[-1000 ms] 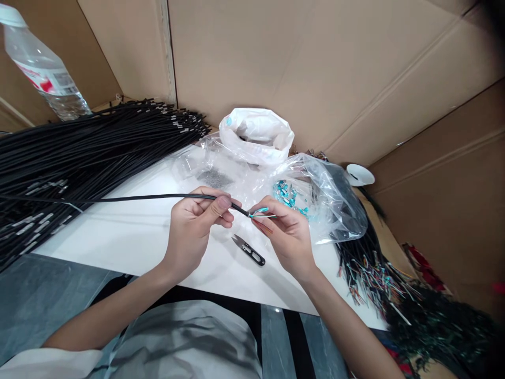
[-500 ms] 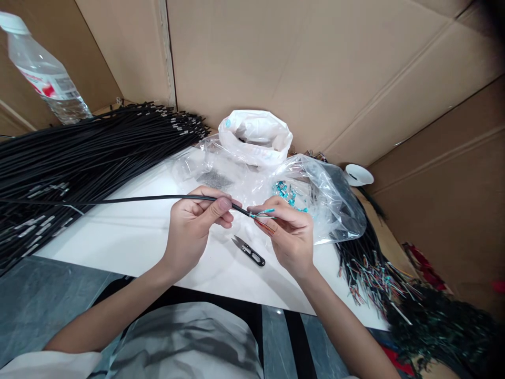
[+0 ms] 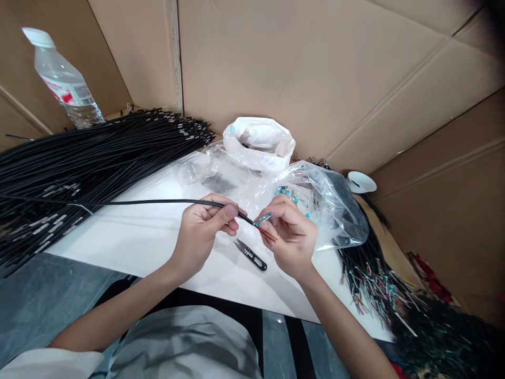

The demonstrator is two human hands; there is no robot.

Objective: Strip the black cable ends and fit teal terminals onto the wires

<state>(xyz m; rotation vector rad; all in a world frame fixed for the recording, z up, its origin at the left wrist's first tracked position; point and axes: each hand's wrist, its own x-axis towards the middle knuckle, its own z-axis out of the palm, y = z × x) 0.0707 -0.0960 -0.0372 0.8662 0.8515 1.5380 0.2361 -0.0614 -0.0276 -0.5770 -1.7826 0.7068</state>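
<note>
A black cable runs in from the left, and my left hand pinches it near its stripped end. At that end, orange and dark wires point down to the right, while a teal and silver foil strip sticks up apart from them. My right hand is closed at the stripped end, with thumb and forefinger about the foil and wires; the exact pinch is partly hidden. Below the cable, black thread snips lie on the white table.
A large pile of black cables fills the left, beside a water bottle. Behind my hands are a white bag and a clear plastic bag near teal scraps. Cables with bared wires and a white cup are at the right.
The teal foil has gone from lying out toward the right to a bunched, raised loop by my right fingers. The orange wires now show more clearly apart. The whole view has shifted slightly.
</note>
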